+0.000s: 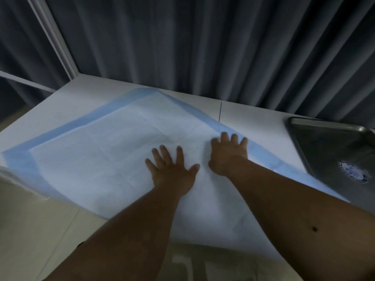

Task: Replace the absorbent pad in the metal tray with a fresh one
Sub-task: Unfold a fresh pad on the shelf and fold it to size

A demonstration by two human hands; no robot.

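A large white absorbent pad (97,151) with a blue border lies unfolded and flat on the white table, its near edge hanging over the table's front. My left hand (172,171) presses flat on the middle of the pad with fingers spread. My right hand (229,155) presses flat beside it, fingertips reaching the pad's blue right border. The metal tray (316,138) sits at the right edge of the table, bare metal inside except for a round blue-and-white sticker (352,173).
The white table (253,118) runs back to a dark grey curtain (203,47). A white frame post (52,37) rises at the back left corner. Pale floor shows below the table's left and front edges.
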